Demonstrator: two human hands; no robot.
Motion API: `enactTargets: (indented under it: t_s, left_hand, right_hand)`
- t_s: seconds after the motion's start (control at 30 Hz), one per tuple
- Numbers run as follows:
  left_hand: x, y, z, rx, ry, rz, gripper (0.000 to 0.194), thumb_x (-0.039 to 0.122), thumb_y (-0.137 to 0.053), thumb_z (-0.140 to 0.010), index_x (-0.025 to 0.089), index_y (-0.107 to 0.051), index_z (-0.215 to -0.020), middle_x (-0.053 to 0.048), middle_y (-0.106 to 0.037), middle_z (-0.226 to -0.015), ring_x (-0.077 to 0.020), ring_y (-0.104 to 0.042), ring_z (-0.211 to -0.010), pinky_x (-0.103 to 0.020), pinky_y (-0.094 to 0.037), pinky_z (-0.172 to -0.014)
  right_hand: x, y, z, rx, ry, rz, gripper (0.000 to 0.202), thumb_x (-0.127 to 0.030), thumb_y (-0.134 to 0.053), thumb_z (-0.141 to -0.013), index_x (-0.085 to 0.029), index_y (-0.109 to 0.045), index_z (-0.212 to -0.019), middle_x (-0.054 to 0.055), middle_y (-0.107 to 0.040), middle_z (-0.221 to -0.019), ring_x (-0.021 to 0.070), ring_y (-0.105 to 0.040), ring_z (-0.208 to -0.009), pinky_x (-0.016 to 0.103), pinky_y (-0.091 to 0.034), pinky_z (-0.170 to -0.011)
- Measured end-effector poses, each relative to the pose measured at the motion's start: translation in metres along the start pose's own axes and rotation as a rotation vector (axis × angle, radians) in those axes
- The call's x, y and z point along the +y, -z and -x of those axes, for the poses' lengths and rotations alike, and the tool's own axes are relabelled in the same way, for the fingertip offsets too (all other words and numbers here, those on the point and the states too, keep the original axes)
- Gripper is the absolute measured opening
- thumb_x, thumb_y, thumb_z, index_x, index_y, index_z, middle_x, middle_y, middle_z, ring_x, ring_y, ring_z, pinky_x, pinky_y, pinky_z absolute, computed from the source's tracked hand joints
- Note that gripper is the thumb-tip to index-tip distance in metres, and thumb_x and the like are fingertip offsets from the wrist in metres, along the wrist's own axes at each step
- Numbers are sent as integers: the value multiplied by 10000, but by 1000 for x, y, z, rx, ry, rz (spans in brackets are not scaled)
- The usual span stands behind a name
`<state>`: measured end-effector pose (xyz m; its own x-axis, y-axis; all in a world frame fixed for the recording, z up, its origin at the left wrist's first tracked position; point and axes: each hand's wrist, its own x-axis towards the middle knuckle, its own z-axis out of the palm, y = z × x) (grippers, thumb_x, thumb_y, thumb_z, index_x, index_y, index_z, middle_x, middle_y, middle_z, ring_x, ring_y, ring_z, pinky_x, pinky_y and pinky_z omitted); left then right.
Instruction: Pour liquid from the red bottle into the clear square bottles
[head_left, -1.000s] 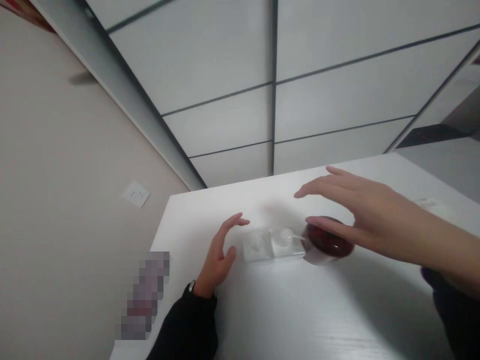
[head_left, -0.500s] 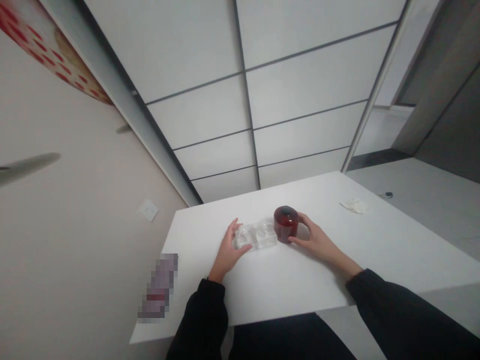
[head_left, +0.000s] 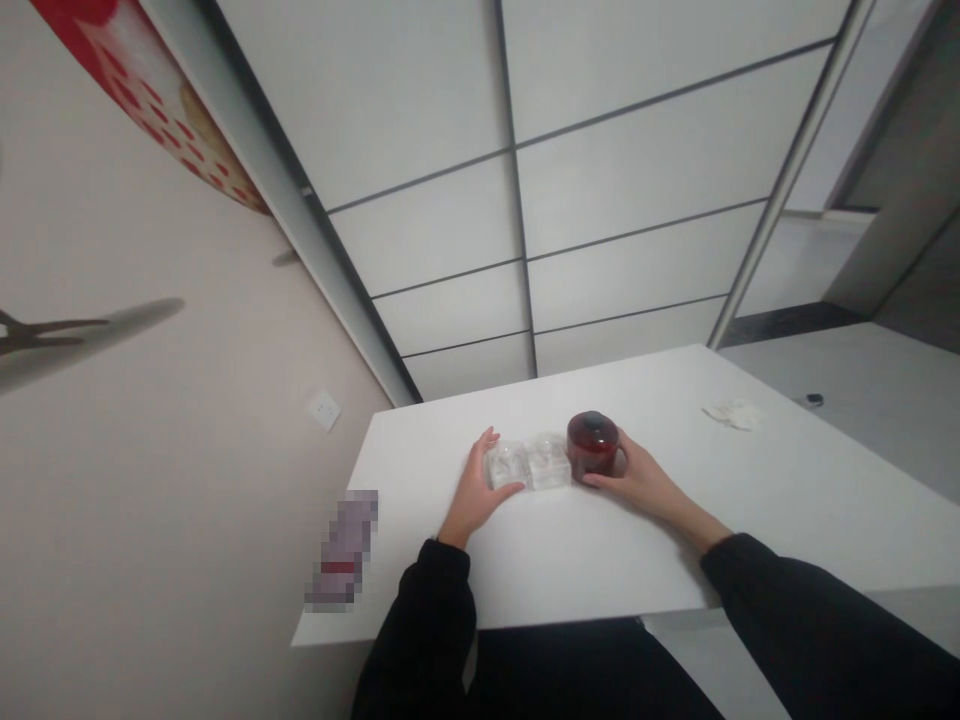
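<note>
– Left hand (head_left: 474, 500) and right hand (head_left: 639, 482) have come down in the head view. Onto what?
– Left grips the clear 2-section box (head_left: 550, 463); right clasps the dark-red jar (head_left: 591, 447) at the box's 3 o'clock, on the white table (head_left: 570, 570).

From my head, the camera looks forward and down at my left hand (head_left: 472, 498) and right hand (head_left: 639, 480) nearby, facing white panelled doors (head_left: 637, 180) beyond.

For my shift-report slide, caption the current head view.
Left hand curved round one end of a clear container, right hand around a dark-red jar, on a white table.
</note>
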<state>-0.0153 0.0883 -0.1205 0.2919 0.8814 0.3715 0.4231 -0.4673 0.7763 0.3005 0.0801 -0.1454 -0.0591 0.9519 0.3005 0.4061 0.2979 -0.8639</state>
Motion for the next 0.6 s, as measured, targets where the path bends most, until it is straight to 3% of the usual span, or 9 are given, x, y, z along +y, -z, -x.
enactTargets:
  t_s: [0.13,0.23,0.3,0.37,0.43,0.5,0.6]
  left_hand:
    - [18,9,7,90,-38,-83,783,490,-762,-948,269,-372,-1589,-156,-437,-1621,-392,-427,-1510,-647,-324,-1256]
    - [52,14,13,122,-129,-162,632,419,-636,-1039,281,-352,-1586,-165,-386,-1655,-380,-329,-1573,-666,-244,-1282]
    - [82,9,11,43,-208,-208,525,349,-582,-1069,294,-409,-1561,-148,-431,-1645,-359,-358,-1563,-655,-248,-1284]
    - [112,-4,1,-114,-299,-237,477,287,-542,-1080,309,-461,-1549,-109,-551,-1579,-312,-472,-1500,-590,-301,-1288]
    - [136,-20,-18,-271,-373,-258,499,234,-530,-1071,309,-475,-1562,-75,-582,-1575,-278,-522,-1467,-517,-368,-1276]
    - [150,-34,-43,-373,-404,-290,507,163,-516,-1052,296,-515,-1541,-73,-541,-1619,-279,-537,-1452,-507,-421,-1244]
    - [158,-46,-83,-482,-422,-347,386,110,-544,-1027,242,-679,-1364,-102,-653,-1482,-294,-618,-1348,-497,-511,-1152]
  right_hand:
    - [-7,9,18,62,-8,35,818,-520,-843,-778,-181,-524,-1452,189,-637,-1431,416,-594,-1349,603,-427,-1180]
    - [-11,15,38,63,0,33,823,-536,-852,-781,-187,-524,-1450,190,-637,-1426,424,-603,-1336,611,-451,-1162]
    - [-12,17,48,47,14,23,848,-529,-868,-767,-201,-513,-1464,179,-624,-1447,418,-599,-1344,604,-449,-1170]
    - [-11,17,52,24,28,10,858,-513,-865,-781,-216,-486,-1491,167,-599,-1480,401,-580,-1369,591,-431,-1191]
    - [-8,18,49,-7,35,-5,845,-503,-841,-824,-219,-453,-1518,164,-588,-1489,382,-578,-1371,587,-431,-1192]
    - [-4,18,40,-48,39,-19,846,-503,-831,-853,-213,-428,-1539,171,-597,-1468,372,-594,-1342,594,-450,-1171]
    - [1,21,18,-127,68,-39,740,-485,-804,-915,-207,-480,-1519,155,-602,-1448,347,-607,-1306,600,-480,-1133]
